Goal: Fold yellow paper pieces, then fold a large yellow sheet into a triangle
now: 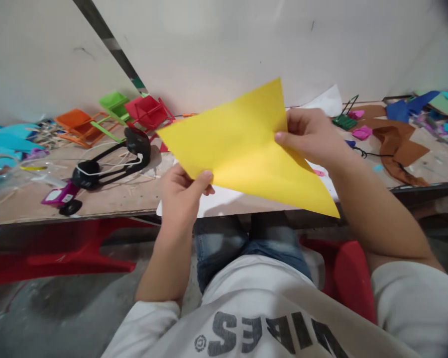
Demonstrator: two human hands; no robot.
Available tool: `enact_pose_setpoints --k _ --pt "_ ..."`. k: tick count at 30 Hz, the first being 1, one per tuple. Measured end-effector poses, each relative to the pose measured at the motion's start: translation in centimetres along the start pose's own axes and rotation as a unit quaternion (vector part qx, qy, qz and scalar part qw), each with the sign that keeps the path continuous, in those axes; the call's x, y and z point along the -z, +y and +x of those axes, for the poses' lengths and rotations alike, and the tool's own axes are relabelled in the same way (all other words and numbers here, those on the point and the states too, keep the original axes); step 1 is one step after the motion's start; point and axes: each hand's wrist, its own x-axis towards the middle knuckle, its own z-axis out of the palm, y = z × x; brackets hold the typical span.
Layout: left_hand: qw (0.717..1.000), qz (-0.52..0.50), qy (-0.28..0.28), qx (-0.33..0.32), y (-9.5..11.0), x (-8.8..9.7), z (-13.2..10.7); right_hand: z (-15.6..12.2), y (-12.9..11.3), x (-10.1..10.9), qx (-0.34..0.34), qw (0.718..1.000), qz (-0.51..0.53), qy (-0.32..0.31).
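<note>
A yellow sheet of paper is held up above the front of the table, slightly bent and tilted. My left hand pinches its lower left edge, thumb on top and fingers beneath. On the right side, my right hand grips the sheet's edge between thumb and fingers. Beneath the yellow sheet, part of a white paper sheet lies at the table's front edge. The yellow sheet covers the middle of the table behind it.
Small toy-like chairs in orange, green and red stand at the back left of the table. Nearer lies a black headband device with a white cable. Brown material and blue pieces lie right. Red plastic seats are below.
</note>
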Motion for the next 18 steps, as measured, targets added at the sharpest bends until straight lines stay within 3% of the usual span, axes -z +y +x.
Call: enact_pose_setpoints --k 1,3,6,9,12,15,18 --pt "0.999 0.017 -0.030 0.032 -1.0 -0.3 0.6 1.1 1.6 -0.1 -0.016 0.999 -0.028 -0.034" --pt "0.991 0.054 -0.075 0.101 -3.4 -0.8 1.0 2.5 4.8 -0.6 -0.012 0.994 -0.103 -0.039" --pt "0.980 0.107 -0.091 0.139 -6.5 -1.4 0.2 3.8 7.8 -2.0 0.006 0.981 -0.187 -0.046" --pt "0.966 0.208 -0.097 0.118 -8.1 -1.7 -1.0 5.0 8.1 -3.6 0.028 0.968 -0.205 -0.140" --pt "0.934 0.330 -0.099 0.096 -8.7 -1.4 -1.5 6.2 7.6 -5.1 0.028 0.942 -0.242 -0.229" --pt "0.902 0.422 -0.079 0.052 -9.3 -0.7 -1.6 6.8 7.7 -6.1 0.018 0.922 -0.293 -0.251" --pt "0.879 0.473 -0.017 -0.060 -9.8 0.0 -2.2 6.6 8.1 -6.6 0.014 0.912 -0.327 -0.249"
